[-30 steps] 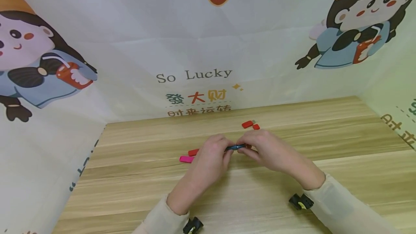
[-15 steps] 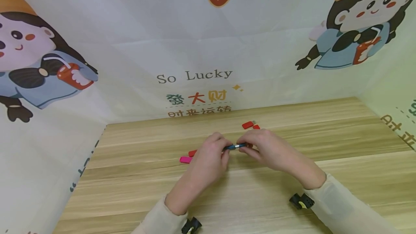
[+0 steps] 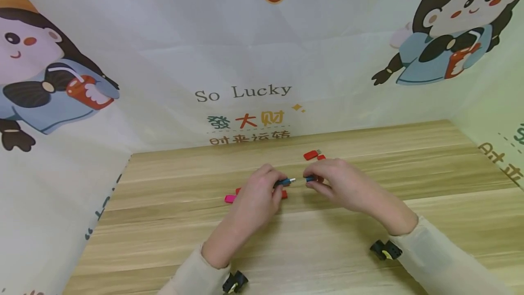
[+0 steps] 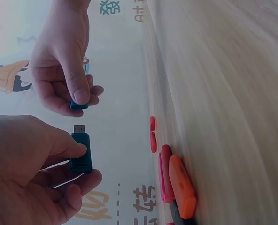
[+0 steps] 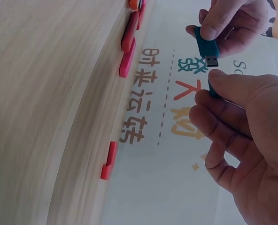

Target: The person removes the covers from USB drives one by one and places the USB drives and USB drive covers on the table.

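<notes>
In the head view my left hand (image 3: 258,197) pinches a teal USB stick (image 4: 81,153) between thumb and fingers. Its bare metal plug points toward the right hand. Across a small gap, my right hand (image 3: 344,185) pinches the stick's teal cap (image 5: 213,89), mostly covered by thumb and fingertips. Stick and cap are apart, both held above the wooden table (image 3: 409,163). Beyond the right hand lie a red USB stick (image 3: 311,155) with its plug bare and a small red cap (image 3: 321,157) beside it.
Under and beside the left hand lie a pink stick-shaped piece (image 3: 230,199) and red ones, partly hidden. The left wrist view also shows an orange piece (image 4: 182,185) and a dark one (image 4: 177,215). A printed cloth wall (image 3: 163,104) rises behind the table.
The teal cap has come off the USB stick: the two were joined, then a metal plug showed between them, and now a gap separates them. My hands have moved slightly apart.
</notes>
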A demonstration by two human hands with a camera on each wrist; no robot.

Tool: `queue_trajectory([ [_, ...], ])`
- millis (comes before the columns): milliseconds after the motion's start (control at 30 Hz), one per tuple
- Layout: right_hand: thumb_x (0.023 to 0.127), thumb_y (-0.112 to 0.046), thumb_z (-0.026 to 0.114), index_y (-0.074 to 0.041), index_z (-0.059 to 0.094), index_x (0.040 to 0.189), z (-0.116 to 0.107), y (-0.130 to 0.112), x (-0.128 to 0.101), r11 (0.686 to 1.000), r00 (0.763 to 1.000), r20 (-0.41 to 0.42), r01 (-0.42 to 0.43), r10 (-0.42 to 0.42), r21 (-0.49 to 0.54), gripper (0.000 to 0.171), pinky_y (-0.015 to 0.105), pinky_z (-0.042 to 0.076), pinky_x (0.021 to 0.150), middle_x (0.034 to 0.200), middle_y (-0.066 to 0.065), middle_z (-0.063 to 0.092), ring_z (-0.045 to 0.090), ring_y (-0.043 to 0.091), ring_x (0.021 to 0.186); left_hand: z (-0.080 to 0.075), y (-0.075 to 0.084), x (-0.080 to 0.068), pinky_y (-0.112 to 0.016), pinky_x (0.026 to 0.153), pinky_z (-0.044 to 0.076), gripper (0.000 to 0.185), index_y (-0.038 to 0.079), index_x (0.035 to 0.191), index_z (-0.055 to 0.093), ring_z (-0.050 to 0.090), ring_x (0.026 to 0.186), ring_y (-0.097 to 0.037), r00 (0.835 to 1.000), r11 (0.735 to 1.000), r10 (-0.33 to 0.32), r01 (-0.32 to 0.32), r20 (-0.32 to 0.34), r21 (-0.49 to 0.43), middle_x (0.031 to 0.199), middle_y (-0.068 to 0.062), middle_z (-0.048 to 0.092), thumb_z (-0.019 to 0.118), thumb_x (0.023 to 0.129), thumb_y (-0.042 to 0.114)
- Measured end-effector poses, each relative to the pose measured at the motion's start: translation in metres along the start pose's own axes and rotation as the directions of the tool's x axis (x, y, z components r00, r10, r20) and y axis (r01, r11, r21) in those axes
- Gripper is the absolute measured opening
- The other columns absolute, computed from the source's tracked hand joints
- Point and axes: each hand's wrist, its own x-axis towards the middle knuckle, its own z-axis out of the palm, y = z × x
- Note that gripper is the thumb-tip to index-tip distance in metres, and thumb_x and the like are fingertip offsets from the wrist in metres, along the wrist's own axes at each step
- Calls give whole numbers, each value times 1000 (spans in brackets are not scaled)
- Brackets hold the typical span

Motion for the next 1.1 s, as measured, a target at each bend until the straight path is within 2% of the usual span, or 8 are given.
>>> queue_trajectory([
  [200, 97, -8, 79, -9, 75, 103, -4, 1, -4, 1000, 1000, 4, -2, 2, -10, 7, 34, 61, 74, 94, -4, 73, 68, 9, 83, -1, -1, 1, -30, 76, 58, 10, 4, 107, 76, 63, 84, -15, 1000, 1000, 11, -11, -12, 6, 100, -2, 66, 77, 97, 3],
  [467, 96, -9, 80, -11, 76, 103, -11, 0, -9, 998, 1000, 13, -22, 23, -58, 8, 30, 60, 74, 94, -5, 73, 67, 8, 83, -1, -2, 8, -32, 78, 58, 6, 6, 106, 75, 62, 87, -16, 1000, 1000, -14, 13, 17, 11, 101, -1, 67, 74, 99, 6],
  [867, 94, -6, 80, -9, 77, 104, -17, 1, -18, 994, 1000, -9, 3, -4, -105, 10, 33, 61, 76, 100, -2, 75, 70, 12, 88, 3, -2, 29, -38, 92, 57, 6, 5, 105, 75, 63, 97, -23, 998, 999, -36, 33, 52, 42, 102, -4, 70, 73, 100, 6],
  [1100, 92, -4, 82, -9, 77, 103, -20, 3, -23, 990, 998, -33, 47, -52, -131, 13, 36, 61, 78, 100, -1, 75, 71, 15, 91, 8, 0, 42, -36, 93, 57, 6, 7, 107, 75, 64, 96, -21, 993, 997, -74, 71, 88, 38, 104, -3, 71, 72, 101, 7],
])
